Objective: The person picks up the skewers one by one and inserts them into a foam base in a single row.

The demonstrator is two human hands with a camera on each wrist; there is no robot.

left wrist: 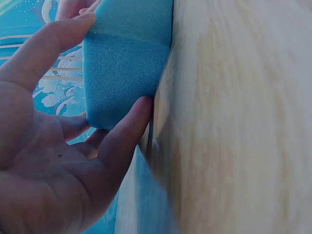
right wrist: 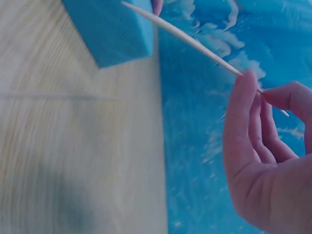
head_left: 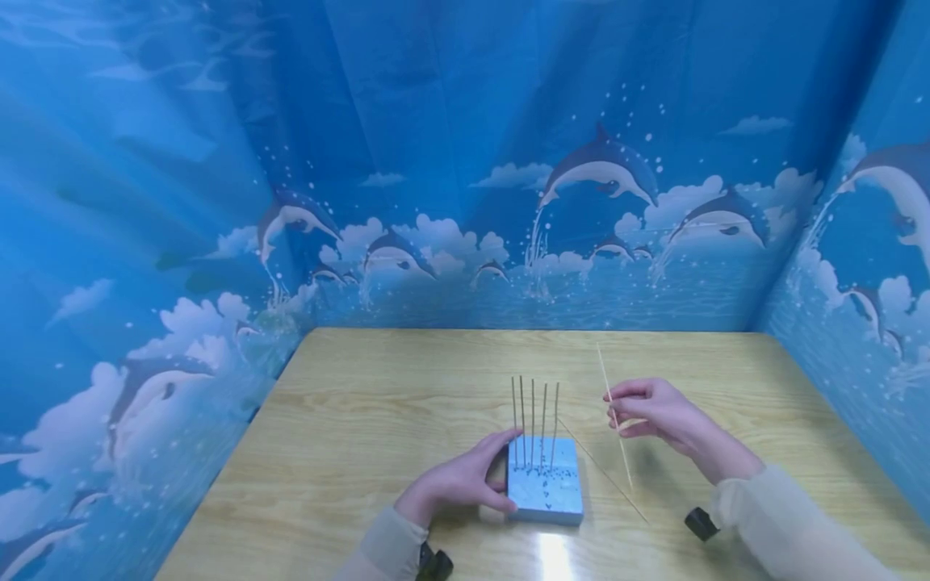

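A blue foam block (head_left: 555, 502) with many small holes in its top sits on the table. Several thin wooden sticks (head_left: 533, 411) stand upright in a row in it. My left hand (head_left: 465, 482) grips the block's left side; in the left wrist view the thumb and a finger lie against the foam (left wrist: 124, 73). To the right of the block, my right hand (head_left: 664, 415) pinches another wooden stick (head_left: 624, 453) in the air, between thumb and fingertips. Its pointed end (right wrist: 146, 13) shows in the right wrist view. One more stick (head_left: 603, 470) lies slanted on the table between block and right hand.
The wood-grain table (head_left: 349, 411) reaches back to a blue curtain (head_left: 450, 161) printed with dolphins, which also hangs along both sides. Dark wrist straps (head_left: 701, 524) show at the cuffs of both pale sleeves (head_left: 788, 516).
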